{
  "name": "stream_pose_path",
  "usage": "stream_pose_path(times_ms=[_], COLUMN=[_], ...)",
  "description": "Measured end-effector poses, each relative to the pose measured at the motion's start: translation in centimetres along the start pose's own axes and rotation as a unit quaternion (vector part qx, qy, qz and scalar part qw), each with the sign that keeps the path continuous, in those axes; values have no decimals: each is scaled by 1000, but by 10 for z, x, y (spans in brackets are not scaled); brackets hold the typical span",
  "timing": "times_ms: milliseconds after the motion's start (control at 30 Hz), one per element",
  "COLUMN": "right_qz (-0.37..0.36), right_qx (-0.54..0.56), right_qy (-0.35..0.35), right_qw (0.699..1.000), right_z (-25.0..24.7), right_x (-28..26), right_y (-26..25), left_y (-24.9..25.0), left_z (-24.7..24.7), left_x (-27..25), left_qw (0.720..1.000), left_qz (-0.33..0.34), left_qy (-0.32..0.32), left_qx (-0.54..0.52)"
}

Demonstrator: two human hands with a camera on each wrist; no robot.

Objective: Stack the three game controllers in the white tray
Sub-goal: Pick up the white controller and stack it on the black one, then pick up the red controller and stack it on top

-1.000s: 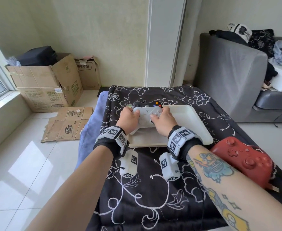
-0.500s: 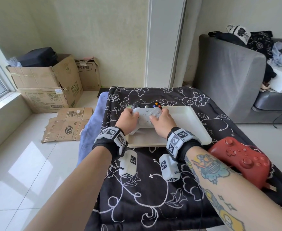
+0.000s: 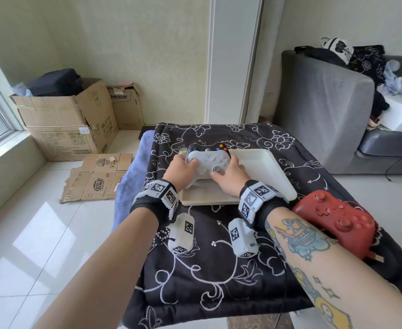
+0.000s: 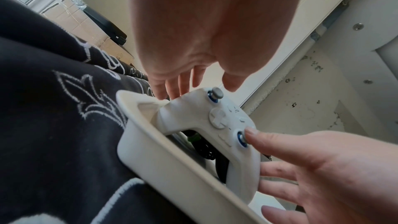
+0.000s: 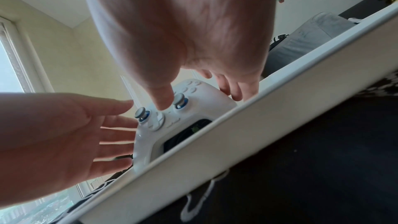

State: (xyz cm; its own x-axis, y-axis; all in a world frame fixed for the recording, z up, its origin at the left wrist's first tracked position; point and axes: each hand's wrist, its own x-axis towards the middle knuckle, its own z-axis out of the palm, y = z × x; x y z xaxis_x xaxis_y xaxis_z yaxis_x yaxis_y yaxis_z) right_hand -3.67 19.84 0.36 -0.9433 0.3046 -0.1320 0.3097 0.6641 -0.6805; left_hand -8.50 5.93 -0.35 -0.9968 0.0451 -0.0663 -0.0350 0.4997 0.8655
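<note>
1. White controller (image 3: 208, 166) sits in the white tray (image 3: 270, 173), at its left end, on top of a black controller (image 3: 206, 147) whose far edge and coloured buttons show behind it.
2. My left hand (image 3: 179, 168) is at the white controller's left grip, fingers straight and spread along its side; the left wrist view shows the fingertips touching the shell, not wrapped round it.
3. My right hand (image 3: 228, 176) is at the right grip, fingers extended against the side, thumb tip laid on the face beside the lower stick.
4. Red controller (image 3: 337, 216) lies outside the tray, on the counter just beside the tray's near right corner and against my right forearm.
5. Black floral cloth (image 3: 209, 276) covers the counter (image 3: 254, 321); the tray rests on it.
6. Cardboard boxes (image 3: 67, 119) stand on the floor to the left; a grey sofa (image 3: 325, 110) stands to the right.
</note>
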Motion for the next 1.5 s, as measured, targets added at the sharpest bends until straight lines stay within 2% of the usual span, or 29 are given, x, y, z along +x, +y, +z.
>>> stream_pose_path(times_ms=[200,300,633,833,966,1200,1500], right_qz=[6,6,18,53,132,208,232], right_qx=[-13,-19,-42,-106,-130,-57,-51], right_qy=[13,15,30,126,164,159,82], right_qw=[1000,1000,999,985,969,964,968], right_z=[-11,-20,-66,-105,-130,-149,-153], right_x=[-20,-33,-79,-101,-114,-112,-108], right_y=[6,10,37,76,109,166,195], left_y=[12,22,63,88,97,104,106], left_z=[-5,-5,11,48,79,118,157], left_x=[-22,-36,-91,-115,-128,-135,-127], left_qw=[996,996,996,989,983,969,962], left_qz=[20,36,90,114,111,114,88], left_qy=[84,83,14,-85,-135,-180,-214], left_qx=[-7,-24,-10,33,61,122,149])
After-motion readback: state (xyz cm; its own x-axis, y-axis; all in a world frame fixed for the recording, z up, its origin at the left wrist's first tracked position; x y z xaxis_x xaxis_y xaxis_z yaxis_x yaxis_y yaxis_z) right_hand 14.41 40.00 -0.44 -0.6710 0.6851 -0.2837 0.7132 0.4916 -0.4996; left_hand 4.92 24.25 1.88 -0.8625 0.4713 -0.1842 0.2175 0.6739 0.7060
